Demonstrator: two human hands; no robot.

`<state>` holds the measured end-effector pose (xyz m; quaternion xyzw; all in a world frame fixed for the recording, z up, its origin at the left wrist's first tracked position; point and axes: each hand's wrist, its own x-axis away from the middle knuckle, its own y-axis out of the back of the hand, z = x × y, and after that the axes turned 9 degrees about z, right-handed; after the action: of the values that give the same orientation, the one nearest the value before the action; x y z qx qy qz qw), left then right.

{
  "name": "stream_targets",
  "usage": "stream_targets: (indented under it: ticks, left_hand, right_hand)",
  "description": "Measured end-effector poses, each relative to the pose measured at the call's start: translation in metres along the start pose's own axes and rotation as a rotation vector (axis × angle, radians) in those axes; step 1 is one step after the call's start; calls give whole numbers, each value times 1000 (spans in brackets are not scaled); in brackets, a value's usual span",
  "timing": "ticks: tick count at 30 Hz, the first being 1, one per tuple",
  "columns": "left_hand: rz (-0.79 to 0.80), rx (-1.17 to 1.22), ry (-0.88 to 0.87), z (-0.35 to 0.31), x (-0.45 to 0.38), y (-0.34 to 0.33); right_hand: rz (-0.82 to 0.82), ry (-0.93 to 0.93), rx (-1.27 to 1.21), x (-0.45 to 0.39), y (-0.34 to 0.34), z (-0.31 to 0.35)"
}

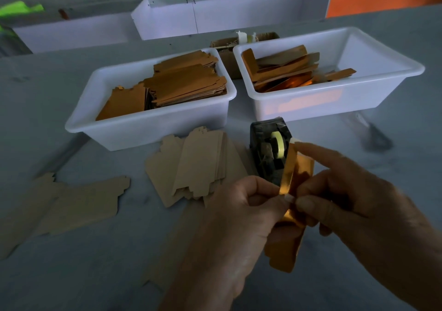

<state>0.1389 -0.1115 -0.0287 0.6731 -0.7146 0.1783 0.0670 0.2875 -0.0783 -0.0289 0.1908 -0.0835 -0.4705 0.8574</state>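
Left hand (241, 205) and right hand (346, 198) pinch a folded gold card blank (293, 184) between thumbs and fingers, just in front of the black tape dispenser (267, 148); two white tubs behind it.

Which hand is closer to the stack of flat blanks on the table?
Left. The left hand is just right of the stack, pinching the gold piece; the right hand pinches the same piece from its other side, farther from the stack.
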Motion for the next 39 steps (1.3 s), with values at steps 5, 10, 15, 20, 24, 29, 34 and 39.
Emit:
stream_targets:
  ticks: [5,10,15,20,24,29,34,39]
  left_hand:
    - [41,4,5,-1,1,2]
    - [64,-15,30,0,1,6]
    - [48,-23,-15,2,5,5]
    - [-71,-126,-97,11,5,1]
    - [-176,-186,-203,16,7,-11]
    - [-258,-276,-325,20,9,-19]
    - [-277,-291,-367,12,14,-6]
    - [-198,-296,-322,4,17,5]
  right_hand:
    - [-42,-50,95,-2,-2,2]
    - [-50,-75,141,-2,-4,8]
    - [-74,-92,199,-1,-7,12]
    - [-90,-55,280,0,-10,10]
    - [-128,-49,475,2,-13,12]
    - [-175,-148,568,1,-17,23]
    - [-188,-172,559,-5,-5,30]
    - [14,-169,112,-16,3,28]
